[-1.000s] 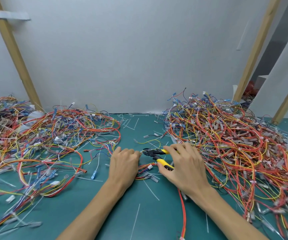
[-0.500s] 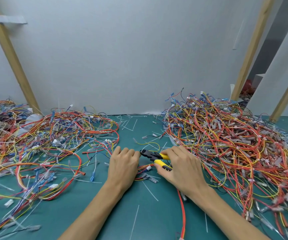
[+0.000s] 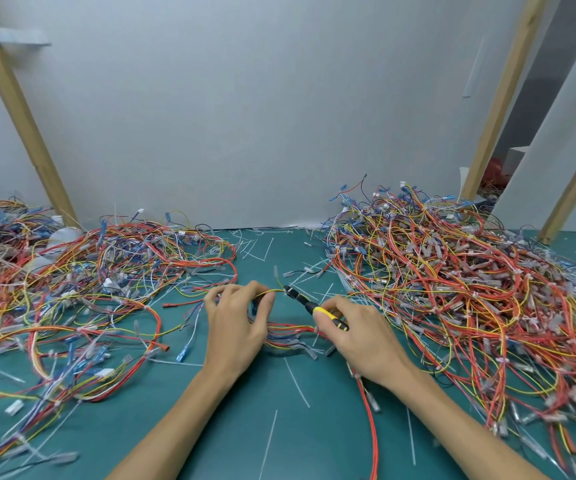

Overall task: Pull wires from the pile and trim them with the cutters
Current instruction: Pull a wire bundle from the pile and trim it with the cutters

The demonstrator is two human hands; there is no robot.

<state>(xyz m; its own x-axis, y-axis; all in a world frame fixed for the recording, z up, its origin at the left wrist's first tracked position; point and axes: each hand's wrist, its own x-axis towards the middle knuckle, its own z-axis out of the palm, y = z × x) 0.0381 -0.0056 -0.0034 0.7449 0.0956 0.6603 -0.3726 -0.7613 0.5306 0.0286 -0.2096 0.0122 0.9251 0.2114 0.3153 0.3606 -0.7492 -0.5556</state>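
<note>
Wire pile [image 3: 452, 278] sits heaped on the right side of the table, a thick tangle of red, yellow and blue with clear connector sleeves all through it. One thin yellow wire [image 3: 268, 292] is out in the middle, and the left hand [image 3: 236, 327] has it pinched between thumb and curled fingers. Right beside it, the right hand [image 3: 362, 337] is wrapped round the yellow handles of the cutters [image 3: 305, 301], black nose pointed up-left and meeting that wire just past the left fingertips. Whether the blades are biting or merely touching is too small to tell.

Between the two wrists lies a loose bundle [image 3: 286, 336] of red and blue leads. Any print on the connectors or the tool is too blurred to read.

Underfoot, so to speak, is a teal mat [image 3: 245, 427], littered with thin white offcuts [image 3: 295, 382]. A flatter spread [image 3: 89, 271] of wires covers the left. Behind stands a plain grey-white wall [image 3: 245, 116], a slanted left post [image 3: 20, 109] with a strip of pale tape [image 3: 6, 38] near its top, and a right post [image 3: 501, 98]. Both tangles run off the frame edges, and a dark gap at far right shows something red that cannot be made out.
</note>
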